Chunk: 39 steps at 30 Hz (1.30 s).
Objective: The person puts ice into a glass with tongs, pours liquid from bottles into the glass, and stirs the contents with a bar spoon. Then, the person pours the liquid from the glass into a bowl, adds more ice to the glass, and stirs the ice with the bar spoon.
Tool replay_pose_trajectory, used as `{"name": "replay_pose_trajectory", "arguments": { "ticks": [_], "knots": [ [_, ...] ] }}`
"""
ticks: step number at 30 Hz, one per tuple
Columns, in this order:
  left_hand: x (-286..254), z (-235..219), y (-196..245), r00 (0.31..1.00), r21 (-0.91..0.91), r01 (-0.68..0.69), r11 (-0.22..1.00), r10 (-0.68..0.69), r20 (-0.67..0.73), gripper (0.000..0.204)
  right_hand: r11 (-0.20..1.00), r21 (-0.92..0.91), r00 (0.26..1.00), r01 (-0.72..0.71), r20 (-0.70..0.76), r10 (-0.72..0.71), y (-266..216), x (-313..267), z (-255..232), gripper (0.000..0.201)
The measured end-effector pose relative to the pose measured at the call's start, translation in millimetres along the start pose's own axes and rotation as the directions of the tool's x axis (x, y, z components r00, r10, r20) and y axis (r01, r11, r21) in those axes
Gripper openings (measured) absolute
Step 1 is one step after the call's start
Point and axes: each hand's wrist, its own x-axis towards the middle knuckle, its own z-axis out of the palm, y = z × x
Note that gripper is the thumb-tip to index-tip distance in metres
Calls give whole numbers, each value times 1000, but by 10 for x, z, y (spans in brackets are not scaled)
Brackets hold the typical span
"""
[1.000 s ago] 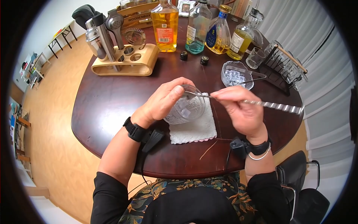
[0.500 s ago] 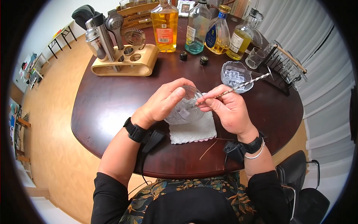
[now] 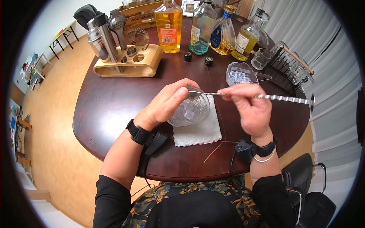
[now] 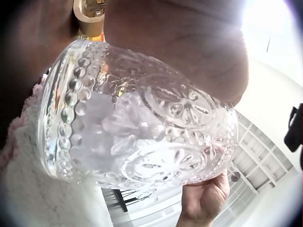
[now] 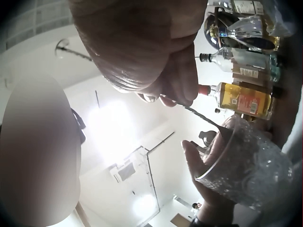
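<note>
An embossed glass (image 3: pixel 190 113) with ice cubes (image 3: pixel 187 113) stands on a white cloth (image 3: pixel 201 131); its patterned side fills the left wrist view (image 4: pixel 156 137). My left hand (image 3: pixel 166 100) grips the glass around its far-left side, thumb near the rim. Between thumb and fingers, my right hand (image 3: pixel 251 108) pinches a twisted metal bar spoon (image 3: pixel 286 98) to the right of the glass. The spoon lies nearly level, its lower end at the rim. From the right wrist view, the thin shaft (image 5: pixel 203 117) slants down to the glass mouth.
Behind are a wooden tool stand (image 3: pixel 152 62), an amber bottle (image 3: pixel 168 34), a green-tinted bottle (image 3: pixel 199 38), other bottles and two black caps (image 3: pixel 208 61). At the back right are an ice bowl (image 3: pixel 237 76), a small glass (image 3: pixel 261 59) and a glass rack (image 3: pixel 283 76).
From half a second ago, my right hand has shifted right, and the spoon has swung from a steep slant to nearly level, its far end now farther right and lower. My left hand stays on the glass.
</note>
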Motion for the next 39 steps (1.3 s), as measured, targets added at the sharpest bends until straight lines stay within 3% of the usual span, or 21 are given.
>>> {"name": "replay_pose_trajectory", "arguments": {
  "ticks": [2,3,6,12,13,16,23,27,30,31,34,36,38,39],
  "knots": [
    [3,17,-12,1000,-25,-1,1000,0,-13,50,959,-154,959,238,193,-207,39,16,7,15],
    [0,17,-17,1000,-31,5,1000,-5,-17,50,949,-180,934,258,297,-197,67,11,8,22],
    [-3,19,-10,1000,-32,13,999,-14,-21,51,938,-198,903,285,383,-194,143,-30,138,23],
    [-6,21,23,1000,-9,-8,1000,8,0,48,974,-224,965,39,260,21,77,-15,71,16],
    [-7,22,32,1000,4,-10,1000,10,-3,47,979,-160,961,-126,226,161,42,-29,66,9],
    [-8,19,57,1000,3,6,1000,-6,4,45,905,109,899,-410,218,381,48,-55,128,6],
    [-9,7,61,1000,17,5,1000,-5,5,46,760,459,878,-460,108,466,131,-35,111,11],
    [-4,13,50,1000,-12,7,1000,-7,2,47,819,439,914,-370,13,406,74,3,19,12],
    [2,-8,30,1000,7,9,1000,-9,7,49,936,300,977,-182,-50,206,-10,14,41,11],
    [3,-14,19,1000,17,11,1000,-11,9,49,963,219,986,-155,-30,166,-27,6,23,8],
    [-1,6,-32,1000,-25,-7,1000,7,-21,51,980,-69,972,185,159,-172,155,-5,15,12],
    [-4,13,0,1000,-38,6,999,-6,-13,51,970,-119,946,210,275,-171,156,-12,69,22],
    [-1,19,4,1000,-49,13,999,-14,-10,51,956,-159,928,245,324,-184,194,-30,138,19],
    [0,19,-3,1000,-53,13,999,-14,-13,51,966,-170,943,195,305,-136,179,-31,126,17]
  ]
}}
